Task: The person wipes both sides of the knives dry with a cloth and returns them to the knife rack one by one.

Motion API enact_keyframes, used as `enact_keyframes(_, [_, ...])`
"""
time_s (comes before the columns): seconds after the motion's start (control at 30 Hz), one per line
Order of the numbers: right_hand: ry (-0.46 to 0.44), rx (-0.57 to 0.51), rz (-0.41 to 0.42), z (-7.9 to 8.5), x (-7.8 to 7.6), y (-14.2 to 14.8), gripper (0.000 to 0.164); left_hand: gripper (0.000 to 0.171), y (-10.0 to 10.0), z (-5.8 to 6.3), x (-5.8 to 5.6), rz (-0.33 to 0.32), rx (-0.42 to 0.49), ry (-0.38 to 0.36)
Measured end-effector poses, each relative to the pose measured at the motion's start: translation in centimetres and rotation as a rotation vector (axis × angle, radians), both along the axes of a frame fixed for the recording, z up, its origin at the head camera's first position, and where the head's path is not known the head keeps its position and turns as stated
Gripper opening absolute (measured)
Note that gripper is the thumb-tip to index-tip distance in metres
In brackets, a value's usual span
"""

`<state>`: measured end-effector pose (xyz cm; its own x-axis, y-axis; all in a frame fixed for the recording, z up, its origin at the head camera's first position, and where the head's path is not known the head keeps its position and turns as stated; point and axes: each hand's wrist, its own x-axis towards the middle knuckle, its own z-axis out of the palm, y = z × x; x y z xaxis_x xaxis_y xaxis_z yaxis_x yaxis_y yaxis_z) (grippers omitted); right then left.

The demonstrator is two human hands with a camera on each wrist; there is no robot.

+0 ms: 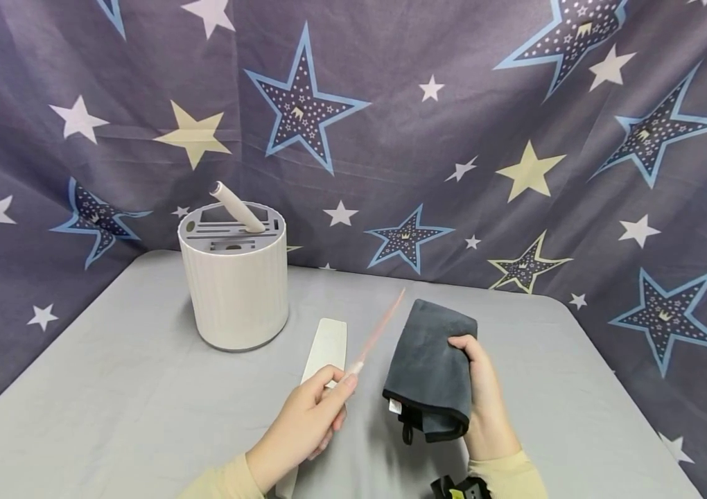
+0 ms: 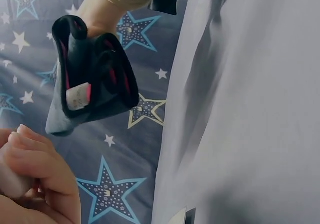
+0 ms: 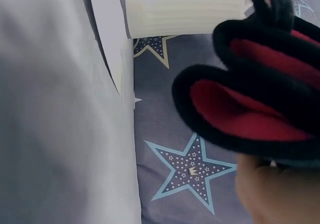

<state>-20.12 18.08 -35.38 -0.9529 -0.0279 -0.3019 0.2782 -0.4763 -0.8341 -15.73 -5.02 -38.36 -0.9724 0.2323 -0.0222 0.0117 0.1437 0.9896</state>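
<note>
My left hand (image 1: 306, 419) grips the white handle of a slim knife (image 1: 381, 326), thumb along the top. Its thin, pinkish blade points up and away, toward the cloth's far end. The left wrist view shows the curled fingers (image 2: 42, 171) of that hand, with the blade out of sight. My right hand (image 1: 484, 395) holds a folded dark grey cloth (image 1: 431, 353), thumb on top and the other fingers hidden beneath. The cloth has black edging, a small white tag and a loop; red lining shows inside its folds (image 3: 245, 114) in the right wrist view.
Under and beyond my left hand a long, flat white piece (image 1: 325, 346) lies on the grey-covered table (image 1: 110, 388). At the back left stands a round white knife block (image 1: 235, 298) with a slotted top, one pale handle (image 1: 238, 206) sticking out. A star-patterned curtain (image 1: 391, 138) hangs behind.
</note>
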Motion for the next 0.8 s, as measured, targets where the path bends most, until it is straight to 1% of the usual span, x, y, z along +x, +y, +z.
enact_keyframes(0.1, [0.016, 0.049, -0.005, -0.2, 0.1, -0.4, 0.036, 0.038, 0.1, 0.1, 0.1, 0.025, 0.012, 0.006])
enact_keyframes(0.27, [0.074, 0.163, -0.004, -0.5, 0.4, -1.1, 0.046, 0.044, 0.2, 0.1, 0.2, 0.099, 0.033, 0.007])
enact_keyframes(0.37, [0.108, 0.242, -0.013, -0.7, 0.5, -1.6, 0.041, 0.044, 0.3, 0.1, 0.1, 0.139, 0.025, 0.033])
enact_keyframes(0.47, [0.117, 0.307, -0.017, -0.8, 0.6, -2.2, 0.032, 0.043, 0.3, 0.1, 0.1, 0.176, -0.026, 0.066])
enact_keyframes(0.53, [0.128, 0.356, -0.011, -0.8, 0.7, -2.7, 0.031, 0.044, 0.3, 0.1, 0.2, 0.197, -0.057, 0.084])
enact_keyframes(0.6, [0.135, 0.4, -0.002, -0.8, 0.9, -3.1, 0.032, 0.045, 0.3, 0.1, 0.2, 0.22, -0.082, 0.085])
enact_keyframes(0.73, [0.154, 0.473, 0.017, -0.8, 1.2, -4.1, 0.031, 0.045, 0.5, 0.0, 0.2, 0.249, -0.075, 0.091])
enact_keyframes(0.8, [0.165, 0.491, 0.032, -0.9, 1.3, -4.6, 0.03, 0.046, 0.7, -0.1, 0.2, 0.253, -0.08, 0.09])
